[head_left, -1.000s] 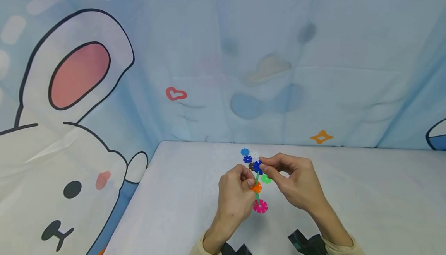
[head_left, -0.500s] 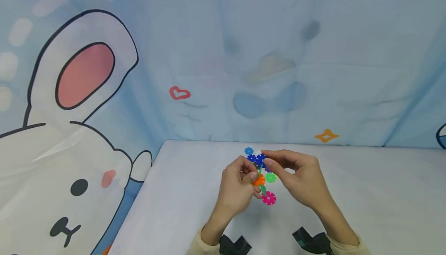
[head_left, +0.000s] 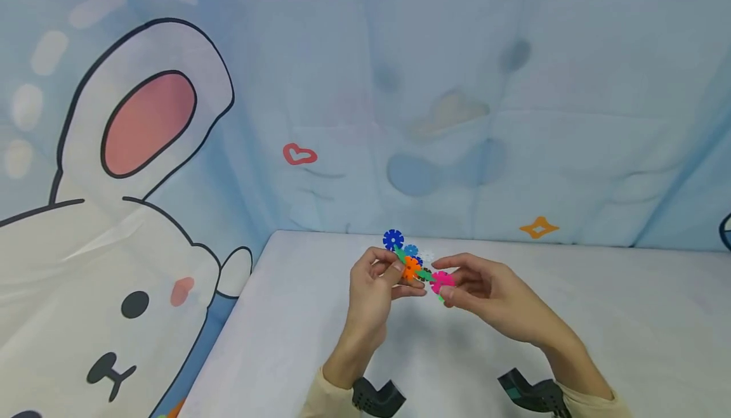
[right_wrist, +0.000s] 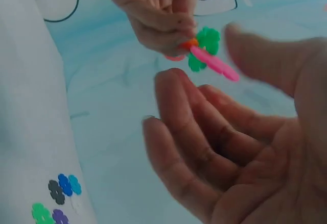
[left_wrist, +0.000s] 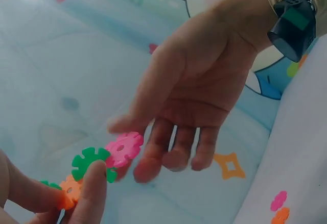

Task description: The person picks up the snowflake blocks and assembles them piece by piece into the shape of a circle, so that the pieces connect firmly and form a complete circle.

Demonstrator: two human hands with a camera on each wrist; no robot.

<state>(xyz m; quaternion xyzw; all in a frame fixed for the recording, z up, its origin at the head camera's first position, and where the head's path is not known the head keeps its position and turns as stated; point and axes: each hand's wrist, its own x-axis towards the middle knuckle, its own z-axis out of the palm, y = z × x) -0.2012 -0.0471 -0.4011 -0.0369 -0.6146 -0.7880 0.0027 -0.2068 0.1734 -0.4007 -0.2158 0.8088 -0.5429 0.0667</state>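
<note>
My left hand (head_left: 370, 294) pinches a chain of notched plastic snowflake discs between thumb and fingers, at the orange disc (head_left: 411, 268). A dark blue disc (head_left: 393, 239) forms the far left end. Green discs sit edge-on on either side of the orange one; one green disc (left_wrist: 89, 163) shows its face in the left wrist view. At the right end is a pink disc (head_left: 442, 281). Around this pink disc (right_wrist: 214, 64) my right hand (head_left: 493, 297) has its thumb and fingers spread, with gaps visible in the right wrist view.
Loose discs lie on the white table (head_left: 274, 342) behind the hands: a light blue disc (head_left: 410, 250), a white one, and in the right wrist view a dark grey disc (right_wrist: 56, 192), a light green disc (right_wrist: 42, 214) and a purple disc (right_wrist: 60, 217). A printed curtain (head_left: 342, 88) hangs behind.
The chain has turned from upright to slanting, its blue end now at upper left and pink end at right. My right hand has gone from the blue disc to beside the pink one.
</note>
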